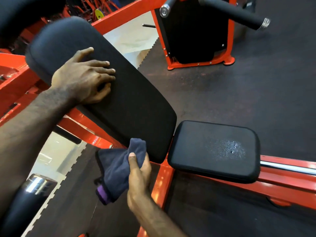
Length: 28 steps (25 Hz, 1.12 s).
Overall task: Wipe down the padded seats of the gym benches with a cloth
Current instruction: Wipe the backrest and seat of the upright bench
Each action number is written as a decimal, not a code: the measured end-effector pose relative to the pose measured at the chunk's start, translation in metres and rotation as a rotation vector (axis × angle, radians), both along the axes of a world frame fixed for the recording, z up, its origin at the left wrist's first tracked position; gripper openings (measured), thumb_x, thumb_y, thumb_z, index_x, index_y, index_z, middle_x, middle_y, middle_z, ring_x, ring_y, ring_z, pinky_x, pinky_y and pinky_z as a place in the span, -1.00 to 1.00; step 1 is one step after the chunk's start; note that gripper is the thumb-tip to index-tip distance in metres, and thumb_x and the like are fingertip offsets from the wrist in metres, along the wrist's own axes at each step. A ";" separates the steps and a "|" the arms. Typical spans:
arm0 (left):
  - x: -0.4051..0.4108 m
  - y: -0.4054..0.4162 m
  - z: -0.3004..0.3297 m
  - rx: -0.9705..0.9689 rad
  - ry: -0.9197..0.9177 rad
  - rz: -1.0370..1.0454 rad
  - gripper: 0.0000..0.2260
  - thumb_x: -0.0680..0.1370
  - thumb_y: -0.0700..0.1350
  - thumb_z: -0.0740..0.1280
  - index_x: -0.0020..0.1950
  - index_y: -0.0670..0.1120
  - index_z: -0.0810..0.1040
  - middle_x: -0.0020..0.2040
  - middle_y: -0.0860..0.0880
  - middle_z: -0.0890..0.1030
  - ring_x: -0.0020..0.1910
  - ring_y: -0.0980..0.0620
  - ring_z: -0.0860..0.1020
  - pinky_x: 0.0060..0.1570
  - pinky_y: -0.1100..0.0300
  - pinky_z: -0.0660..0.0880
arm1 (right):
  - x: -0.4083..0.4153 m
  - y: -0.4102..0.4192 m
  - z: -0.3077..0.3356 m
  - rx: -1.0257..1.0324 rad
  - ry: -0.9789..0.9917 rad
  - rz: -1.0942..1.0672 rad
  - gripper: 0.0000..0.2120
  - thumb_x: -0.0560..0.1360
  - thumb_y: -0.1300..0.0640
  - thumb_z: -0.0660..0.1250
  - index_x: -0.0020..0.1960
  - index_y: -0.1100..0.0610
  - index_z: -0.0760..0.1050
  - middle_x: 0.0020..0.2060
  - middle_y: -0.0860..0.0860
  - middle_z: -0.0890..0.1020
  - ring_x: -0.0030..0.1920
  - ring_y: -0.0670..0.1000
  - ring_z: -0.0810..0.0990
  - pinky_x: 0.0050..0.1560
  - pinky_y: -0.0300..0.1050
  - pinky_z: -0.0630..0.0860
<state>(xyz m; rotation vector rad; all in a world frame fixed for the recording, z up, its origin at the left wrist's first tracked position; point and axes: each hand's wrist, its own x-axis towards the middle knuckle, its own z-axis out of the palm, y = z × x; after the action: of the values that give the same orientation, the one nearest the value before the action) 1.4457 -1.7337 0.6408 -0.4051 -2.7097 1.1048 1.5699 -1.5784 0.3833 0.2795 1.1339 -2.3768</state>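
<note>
Head view: my left hand (82, 79) lies flat, fingers relaxed, on the long back pad (119, 93). My right hand (139, 173) has its grip clamped on a dark cloth (118, 166), near the pad's near end, left of the seat (213, 149).

bright indoor light, glare on the red frame (162, 182) (edges warped, blurred).

Two hands are in sight: the left hand (82, 79) and the right hand (139, 177). One dark cloth (118, 166). Two black pads on the near bench: one long back pad (133, 103), one square seat pad (213, 149). Two black foam rollers at the far right, roller (234, 12) being the clearer.
</note>
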 end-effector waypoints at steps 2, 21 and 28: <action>0.000 -0.001 0.001 0.000 0.009 -0.018 -0.51 0.65 0.11 0.10 0.32 -0.05 0.72 0.42 -0.05 0.63 0.54 -0.03 0.48 0.61 -0.32 0.12 | -0.025 0.028 -0.011 0.045 0.102 0.072 -0.75 0.64 0.17 0.41 0.31 0.02 0.60 0.18 0.00 0.74 0.25 0.00 0.70 0.37 0.01 0.57; -0.199 0.164 -0.181 0.544 -0.591 0.561 -0.65 0.65 0.14 0.32 0.42 0.12 0.62 0.30 0.01 0.70 0.29 -0.10 0.65 0.26 0.07 0.59 | -0.304 0.306 -0.088 0.935 1.624 0.714 -0.45 0.64 -0.09 0.29 0.62 -0.18 0.32 0.47 -0.18 0.54 0.51 -0.04 0.47 0.52 0.21 0.40; -0.094 0.189 -0.374 1.217 0.052 0.832 -0.58 0.67 0.02 0.24 0.51 -0.02 0.57 0.51 -0.01 0.56 0.48 -0.06 0.49 0.53 0.02 0.39 | -0.298 0.276 -0.120 1.257 1.840 0.880 -0.45 0.62 -0.47 0.07 0.37 -0.18 0.54 0.59 -0.12 0.42 0.68 0.15 0.21 0.45 0.63 0.19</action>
<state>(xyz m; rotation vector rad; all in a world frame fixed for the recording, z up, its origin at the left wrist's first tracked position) 1.3522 -1.5451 0.2673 0.9458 -2.8814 -0.5945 1.2717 -1.3028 0.2631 -1.8627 2.4097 -0.3181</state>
